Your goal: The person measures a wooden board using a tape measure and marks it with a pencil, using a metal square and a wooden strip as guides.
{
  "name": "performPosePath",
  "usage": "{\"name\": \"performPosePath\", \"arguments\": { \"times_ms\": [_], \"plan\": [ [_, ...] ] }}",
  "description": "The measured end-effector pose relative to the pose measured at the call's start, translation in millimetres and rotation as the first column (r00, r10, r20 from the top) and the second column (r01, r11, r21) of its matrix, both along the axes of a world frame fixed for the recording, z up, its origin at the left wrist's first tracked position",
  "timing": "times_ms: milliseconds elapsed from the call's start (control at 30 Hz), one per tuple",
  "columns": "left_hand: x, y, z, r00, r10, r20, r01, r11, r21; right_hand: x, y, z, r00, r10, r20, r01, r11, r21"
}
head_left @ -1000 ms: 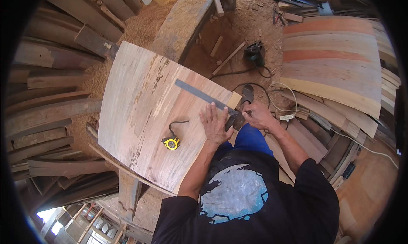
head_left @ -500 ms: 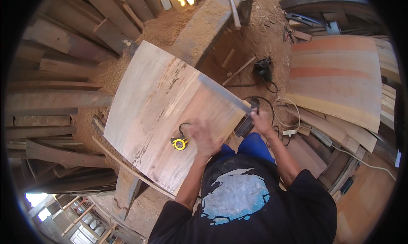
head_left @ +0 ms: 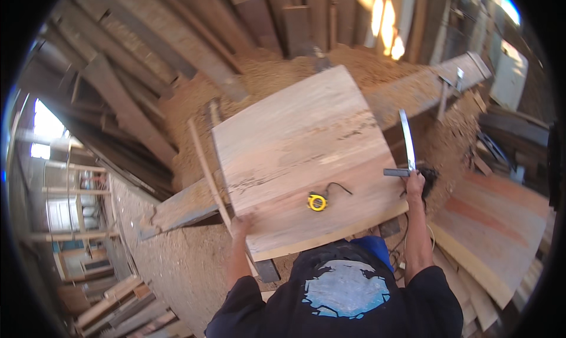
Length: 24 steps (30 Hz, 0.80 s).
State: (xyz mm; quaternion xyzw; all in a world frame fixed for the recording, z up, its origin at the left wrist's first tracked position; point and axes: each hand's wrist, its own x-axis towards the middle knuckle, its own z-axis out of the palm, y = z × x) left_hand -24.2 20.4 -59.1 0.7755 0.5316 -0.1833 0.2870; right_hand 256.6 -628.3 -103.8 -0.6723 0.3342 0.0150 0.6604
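A broad wooden panel [head_left: 306,143] with dark streaks in its grain lies in front of me. On it rests a yellow and black tape measure [head_left: 317,202] with a black strap, touched by neither hand. Beyond the panel's right edge, my right hand [head_left: 415,183] is closed on a try square [head_left: 408,139] with a bright metal blade and a dark stock. My left hand [head_left: 242,223] is at the panel's left edge near the front corner. Its fingers are smeared by motion, so their grip is unclear.
A thick sawdust-covered beam [head_left: 407,96] passes under the panel and carries a hammer [head_left: 443,99] at its right. Another wide panel [head_left: 489,226] lies at the right. Planks [head_left: 141,37] lean at the back. A thin wooden strip [head_left: 206,167] runs along the panel's left side.
My left hand has gone from beside the tape measure to the panel's left edge. My right hand, earlier low at the near right edge, now holds up the try square. The view has turned.
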Motion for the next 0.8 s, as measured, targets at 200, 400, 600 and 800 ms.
{"name": "performPosePath", "arguments": {
  "times_ms": [200,400,600,800],
  "plan": [
    [8,-59,3,0.992,-0.111,0.065,0.088,0.952,0.292,6,16,-11,0.983,0.163,-0.082,-0.176,0.735,-0.655],
    [16,-57,14,1.000,-0.031,-0.003,0.030,0.961,0.275,11,21,-11,0.964,0.221,-0.150,-0.267,0.764,-0.587],
    [15,-52,13,0.995,0.092,-0.036,-0.077,0.951,0.299,11,28,-8,0.955,0.224,-0.195,-0.297,0.744,-0.598],
    [21,-50,14,0.998,0.052,-0.026,-0.042,0.951,0.306,7,25,-16,0.961,0.227,-0.156,-0.275,0.743,-0.611]
  ]
}}
